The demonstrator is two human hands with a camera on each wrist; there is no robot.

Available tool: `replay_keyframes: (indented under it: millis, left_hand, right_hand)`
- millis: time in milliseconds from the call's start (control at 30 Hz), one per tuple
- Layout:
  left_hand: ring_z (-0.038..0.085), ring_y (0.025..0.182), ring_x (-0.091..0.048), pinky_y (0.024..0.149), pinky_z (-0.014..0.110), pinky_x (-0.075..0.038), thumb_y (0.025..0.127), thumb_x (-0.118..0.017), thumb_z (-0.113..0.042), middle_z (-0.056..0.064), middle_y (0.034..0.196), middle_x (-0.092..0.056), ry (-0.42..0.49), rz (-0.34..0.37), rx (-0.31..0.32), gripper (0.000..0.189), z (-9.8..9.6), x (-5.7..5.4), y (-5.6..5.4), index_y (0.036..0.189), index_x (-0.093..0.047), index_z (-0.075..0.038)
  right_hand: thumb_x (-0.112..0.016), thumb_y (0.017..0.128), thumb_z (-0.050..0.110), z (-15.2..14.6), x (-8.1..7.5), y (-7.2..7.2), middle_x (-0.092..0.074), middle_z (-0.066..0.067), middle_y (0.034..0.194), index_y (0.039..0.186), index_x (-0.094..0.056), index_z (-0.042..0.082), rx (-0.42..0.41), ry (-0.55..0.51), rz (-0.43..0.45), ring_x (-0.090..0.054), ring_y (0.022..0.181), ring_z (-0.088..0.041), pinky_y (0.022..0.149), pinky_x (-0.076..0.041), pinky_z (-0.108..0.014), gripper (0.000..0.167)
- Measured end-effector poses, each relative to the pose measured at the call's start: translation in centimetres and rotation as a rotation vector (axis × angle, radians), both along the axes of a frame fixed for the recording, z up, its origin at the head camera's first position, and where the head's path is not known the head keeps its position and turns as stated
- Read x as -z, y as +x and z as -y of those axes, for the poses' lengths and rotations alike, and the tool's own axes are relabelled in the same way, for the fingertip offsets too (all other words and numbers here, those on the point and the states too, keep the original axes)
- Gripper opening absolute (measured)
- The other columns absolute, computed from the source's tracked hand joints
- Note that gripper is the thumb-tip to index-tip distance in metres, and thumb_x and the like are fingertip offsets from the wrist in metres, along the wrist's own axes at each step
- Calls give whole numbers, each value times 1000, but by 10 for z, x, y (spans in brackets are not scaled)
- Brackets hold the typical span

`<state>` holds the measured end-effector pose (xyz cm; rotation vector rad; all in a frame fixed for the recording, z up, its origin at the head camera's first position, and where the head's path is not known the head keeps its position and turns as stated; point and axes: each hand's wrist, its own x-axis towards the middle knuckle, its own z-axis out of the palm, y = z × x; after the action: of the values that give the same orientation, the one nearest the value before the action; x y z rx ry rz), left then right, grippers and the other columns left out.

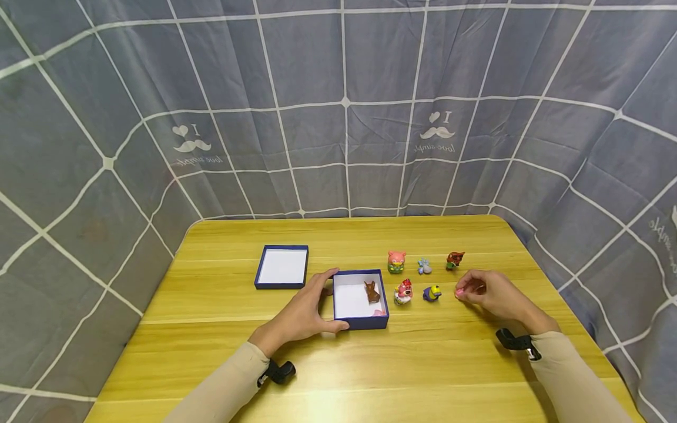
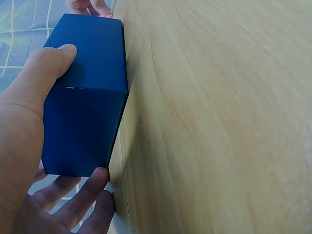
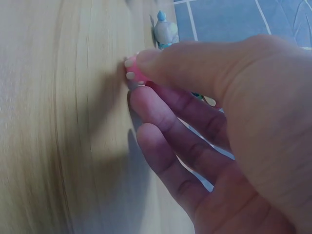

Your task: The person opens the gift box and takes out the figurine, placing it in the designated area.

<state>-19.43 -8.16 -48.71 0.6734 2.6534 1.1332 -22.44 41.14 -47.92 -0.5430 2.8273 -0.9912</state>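
My left hand (image 1: 307,311) grips the left side of an open blue box (image 1: 367,322), thumb on the near wall and fingers around the far corner. Inside the white-lined box lie a brown figurine (image 1: 372,292) and a small pink piece (image 1: 379,312). At the right, my right hand (image 1: 492,292) pinches a small pink figurine (image 3: 136,72) between thumb and index finger, low over the table. Most of that figurine is hidden by the fingertips. Left of this hand stands a yellow-and-purple figurine (image 1: 432,293).
Beside the box stands a red-and-white figurine (image 1: 403,292). Farther back are a pink-and-green figurine (image 1: 396,262), a pale blue-grey one (image 1: 424,266) and a reddish-brown one (image 1: 454,260). A blue-edged, white-lined lid (image 1: 282,286) lies back left on the wooden table (image 1: 338,376). Grey checked curtains (image 1: 317,117) surround it.
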Motion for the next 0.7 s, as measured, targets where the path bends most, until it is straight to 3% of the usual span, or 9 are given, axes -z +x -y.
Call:
replay_keyframes:
  millis: [700]
  left_hand:
    - [30, 154, -63, 131, 59, -52, 89, -102, -57, 14, 181, -46, 17, 4, 1, 125, 0, 1, 0, 185, -30, -23]
  right_hand:
    - [-90, 104, 12, 0, 1, -2, -85, 0, 108, 123, -82, 5, -12, -15, 8, -74, 91, -1, 84, -65, -23, 22]
